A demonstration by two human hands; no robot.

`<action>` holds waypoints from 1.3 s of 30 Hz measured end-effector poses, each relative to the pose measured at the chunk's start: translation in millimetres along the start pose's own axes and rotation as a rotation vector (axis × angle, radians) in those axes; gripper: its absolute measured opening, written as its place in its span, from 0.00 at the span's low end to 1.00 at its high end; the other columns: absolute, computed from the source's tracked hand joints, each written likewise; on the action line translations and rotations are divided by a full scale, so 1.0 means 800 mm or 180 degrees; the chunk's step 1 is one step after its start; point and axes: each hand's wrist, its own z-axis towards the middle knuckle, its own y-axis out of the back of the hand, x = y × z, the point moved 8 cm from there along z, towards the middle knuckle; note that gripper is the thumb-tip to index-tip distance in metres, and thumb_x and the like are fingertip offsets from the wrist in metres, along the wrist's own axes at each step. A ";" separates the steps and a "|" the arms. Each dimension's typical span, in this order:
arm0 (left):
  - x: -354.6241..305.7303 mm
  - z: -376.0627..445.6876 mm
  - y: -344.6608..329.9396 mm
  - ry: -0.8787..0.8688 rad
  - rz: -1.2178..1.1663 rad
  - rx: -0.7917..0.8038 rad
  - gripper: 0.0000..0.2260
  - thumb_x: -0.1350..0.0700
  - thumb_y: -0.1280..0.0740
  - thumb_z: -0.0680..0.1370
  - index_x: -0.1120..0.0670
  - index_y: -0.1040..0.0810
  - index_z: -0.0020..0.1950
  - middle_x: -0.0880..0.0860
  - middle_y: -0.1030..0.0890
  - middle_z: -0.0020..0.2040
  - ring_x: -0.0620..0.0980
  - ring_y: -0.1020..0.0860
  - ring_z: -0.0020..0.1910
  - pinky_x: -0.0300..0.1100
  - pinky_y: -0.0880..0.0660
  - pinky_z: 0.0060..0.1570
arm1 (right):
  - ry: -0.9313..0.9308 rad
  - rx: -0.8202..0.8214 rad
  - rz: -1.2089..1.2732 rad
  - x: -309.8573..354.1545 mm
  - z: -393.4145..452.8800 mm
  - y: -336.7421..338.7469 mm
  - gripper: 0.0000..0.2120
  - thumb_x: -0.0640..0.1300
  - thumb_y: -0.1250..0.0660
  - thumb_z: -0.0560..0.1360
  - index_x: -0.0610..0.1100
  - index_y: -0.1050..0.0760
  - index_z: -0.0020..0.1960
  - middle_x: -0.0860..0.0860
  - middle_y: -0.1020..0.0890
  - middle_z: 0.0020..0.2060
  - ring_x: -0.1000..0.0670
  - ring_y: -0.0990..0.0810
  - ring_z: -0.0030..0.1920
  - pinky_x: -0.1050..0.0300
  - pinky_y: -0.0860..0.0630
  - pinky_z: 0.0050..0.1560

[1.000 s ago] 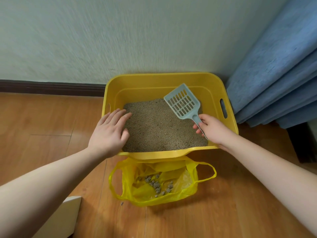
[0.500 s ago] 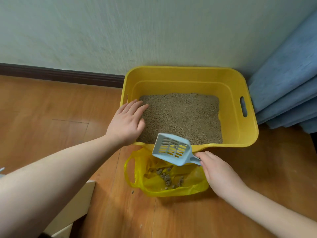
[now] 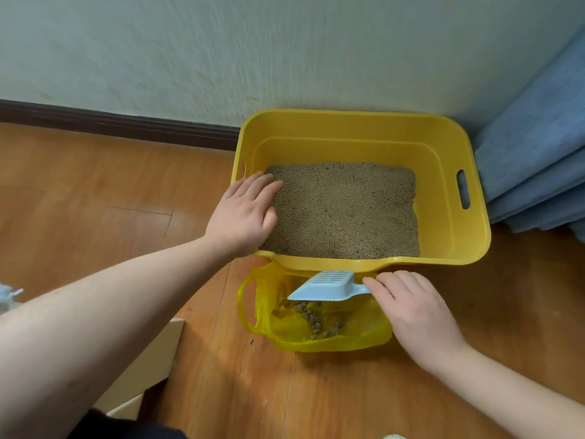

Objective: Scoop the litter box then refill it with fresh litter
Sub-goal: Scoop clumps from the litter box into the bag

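A yellow litter box (image 3: 449,144) stands on the wooden floor against the wall, holding a flat layer of brown litter (image 3: 345,210). My left hand (image 3: 245,213) rests on the box's front left corner, fingers over the rim. My right hand (image 3: 411,308) grips the handle of a pale blue slotted scoop (image 3: 326,286). The scoop is turned on its side over an open yellow plastic bag (image 3: 357,337) in front of the box. Several grey clumps (image 3: 315,318) lie inside the bag.
Blue curtain folds (image 3: 538,153) hang right of the box. A dark baseboard (image 3: 110,125) runs along the wall. A pale box-like object (image 3: 152,359) sits on the floor under my left forearm, and a white item (image 3: 8,296) shows at the left edge.
My right hand carried the scoop from over the litter down to the bag and tipped it on its side. The camera view shifted left. My left hand stayed on the box.
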 end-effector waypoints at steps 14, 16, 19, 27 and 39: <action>0.001 -0.001 0.003 0.0066 0.0057 -0.0044 0.28 0.51 0.42 0.75 0.52 0.36 0.76 0.53 0.34 0.75 0.51 0.41 0.77 0.47 0.52 0.77 | -0.2131 0.1222 0.1124 -0.186 0.088 -0.004 0.11 0.44 0.39 0.80 0.47 0.22 0.60 0.57 0.21 0.33 0.60 0.23 0.32 0.63 0.34 0.27; 0.000 -0.001 0.002 0.0062 0.0053 -0.0021 0.28 0.50 0.43 0.74 0.52 0.36 0.76 0.53 0.34 0.75 0.51 0.41 0.77 0.48 0.53 0.77 | -0.2056 0.1595 0.0995 -0.196 0.097 -0.013 0.10 0.45 0.37 0.79 0.47 0.20 0.57 0.57 0.21 0.30 0.61 0.24 0.27 0.66 0.36 0.24; 0.000 -0.001 0.002 0.0064 0.0054 0.0001 0.28 0.50 0.43 0.75 0.51 0.36 0.76 0.52 0.34 0.75 0.51 0.41 0.77 0.47 0.53 0.77 | -0.2043 0.2041 0.0966 -0.206 0.106 -0.027 0.07 0.45 0.34 0.77 0.48 0.17 0.48 0.53 0.18 0.29 0.61 0.27 0.20 0.69 0.36 0.20; -0.001 0.000 0.003 0.0021 0.0111 -0.0033 0.27 0.50 0.44 0.75 0.52 0.34 0.75 0.53 0.31 0.74 0.51 0.39 0.76 0.48 0.53 0.77 | -0.2266 0.2011 0.1388 -0.181 0.126 -0.112 0.09 0.42 0.36 0.78 0.45 0.17 0.46 0.50 0.18 0.31 0.53 0.23 0.28 0.62 0.31 0.26; -0.001 -0.001 0.001 0.0029 0.0176 0.0074 0.27 0.49 0.47 0.75 0.52 0.32 0.74 0.53 0.30 0.73 0.51 0.38 0.76 0.50 0.53 0.77 | -0.2496 0.1758 0.1724 -0.173 0.138 -0.151 0.09 0.48 0.38 0.79 0.47 0.21 0.56 0.50 0.18 0.42 0.48 0.20 0.40 0.51 0.22 0.43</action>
